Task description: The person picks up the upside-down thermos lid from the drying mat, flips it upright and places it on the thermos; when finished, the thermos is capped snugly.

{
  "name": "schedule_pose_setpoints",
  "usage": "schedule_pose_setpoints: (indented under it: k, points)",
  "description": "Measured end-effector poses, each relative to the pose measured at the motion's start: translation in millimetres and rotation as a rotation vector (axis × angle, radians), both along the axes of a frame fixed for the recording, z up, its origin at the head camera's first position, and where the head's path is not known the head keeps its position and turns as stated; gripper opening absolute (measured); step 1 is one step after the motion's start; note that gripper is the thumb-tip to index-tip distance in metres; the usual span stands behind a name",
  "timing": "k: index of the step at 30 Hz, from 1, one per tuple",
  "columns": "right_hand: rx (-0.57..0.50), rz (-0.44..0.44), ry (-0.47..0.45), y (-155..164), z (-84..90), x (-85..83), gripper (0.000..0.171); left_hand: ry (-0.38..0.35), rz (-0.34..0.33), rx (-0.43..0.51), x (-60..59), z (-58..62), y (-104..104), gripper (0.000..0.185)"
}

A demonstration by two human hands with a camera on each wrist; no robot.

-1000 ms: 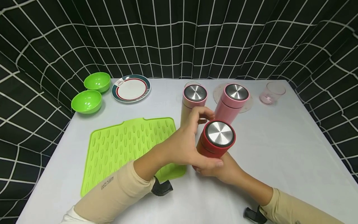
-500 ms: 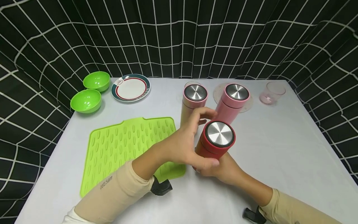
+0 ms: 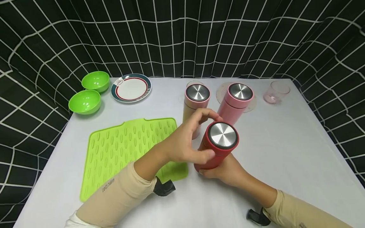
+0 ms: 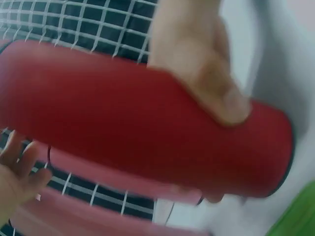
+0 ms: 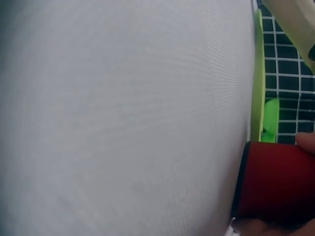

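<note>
My right hand (image 3: 228, 171) grips the lower body of a red thermos flask (image 3: 218, 148) with a brushed-metal lid top. In the left wrist view, its thumb lies across the red flask (image 4: 123, 118). Beside the flask's upper part is my left hand (image 3: 188, 144), thumb and fingers spread apart; in the left wrist view its fingers (image 4: 24, 172) look clear of the surface. Two pink-topped flasks, a paler one (image 3: 196, 98) and a pink one (image 3: 235, 103), stand just behind. In the right wrist view the flask's base (image 5: 241, 182) is close to the tabletop; contact is unclear.
A green ribbed mat (image 3: 125, 152) lies to the left, partly under my left forearm. Two green bowls (image 3: 85, 103) and a rimmed plate (image 3: 131, 88) sit at the back left. A pinkish glass (image 3: 276, 91) and a round coaster (image 3: 251, 106) are at the back right.
My left thumb has drawn back leftward from the front of the red flask, uncovering more of its body. The right hand stays on the flask. The head view has shifted slightly.
</note>
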State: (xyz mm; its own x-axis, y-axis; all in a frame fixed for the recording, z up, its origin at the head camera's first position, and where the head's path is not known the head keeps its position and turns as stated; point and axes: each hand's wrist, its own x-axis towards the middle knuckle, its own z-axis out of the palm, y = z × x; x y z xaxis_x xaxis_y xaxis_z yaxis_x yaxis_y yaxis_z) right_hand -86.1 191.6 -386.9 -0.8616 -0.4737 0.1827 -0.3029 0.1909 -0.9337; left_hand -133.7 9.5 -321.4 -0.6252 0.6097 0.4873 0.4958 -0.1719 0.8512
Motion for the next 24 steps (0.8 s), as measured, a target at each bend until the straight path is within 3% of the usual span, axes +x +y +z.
schedule_pose_setpoints:
  k: [4,8,13,15,18,20,24]
  points:
    - [-0.017,0.013,-0.005,0,0.0,-1.4,0.047,0.018,0.057,-0.050,0.8,0.5,2,0.071]
    - [0.001,0.016,-0.010,1,-1.4,-2.5,0.045,0.007,0.008,-0.059,-1.0,0.5,2,0.079]
    - [0.062,-0.051,-0.058,5,-13.9,-3.5,0.048,0.011,0.081,-0.060,-0.2,0.4,6,0.080]
    - [0.080,-0.090,-0.075,6,-19.0,-4.0,0.054,0.000,0.030,-0.036,-3.6,1.1,5,0.070]
    - [0.071,-0.086,-0.058,7,-24.5,-5.2,0.054,-0.027,-0.073,-0.039,-7.6,2.8,1,0.071]
    - [0.069,-0.075,-0.057,7,-24.9,-5.0,0.050,0.006,-0.032,-0.066,-5.0,2.8,2,0.079]
    - [0.123,-0.094,-0.076,7,-24.4,-3.8,0.049,0.093,0.161,-0.071,3.0,1.0,6,0.080]
